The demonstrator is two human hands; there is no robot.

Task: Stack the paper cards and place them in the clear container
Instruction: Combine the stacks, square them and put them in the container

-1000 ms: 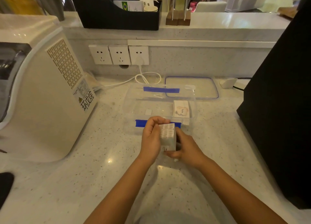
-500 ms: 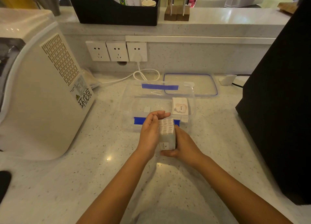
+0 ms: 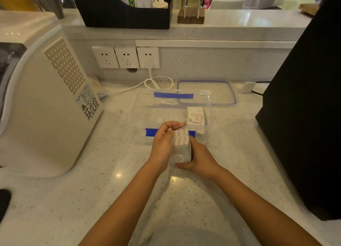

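Observation:
A thick stack of white paper cards (image 3: 181,145) stands on edge just above the counter, in front of the clear container (image 3: 142,114). My right hand (image 3: 200,158) cups the stack from the right and underneath. My left hand (image 3: 163,145) lies flat against the stack's left side, fingers straight and thumb up. The container has blue tape strips on its near and far rims. Inside it, at the right end, lies a smaller pile of cards (image 3: 196,117) with "love" printed on top.
The container's clear lid (image 3: 219,90) with a blue seal lies behind it. A white appliance (image 3: 42,98) stands at the left, a tall black object (image 3: 304,101) at the right. Wall sockets (image 3: 126,57) and a white cable (image 3: 156,82) run along the back.
My left hand's fingers have uncurled from over the top of the stack and now lie flat against its side. The stack stays in the same spot.

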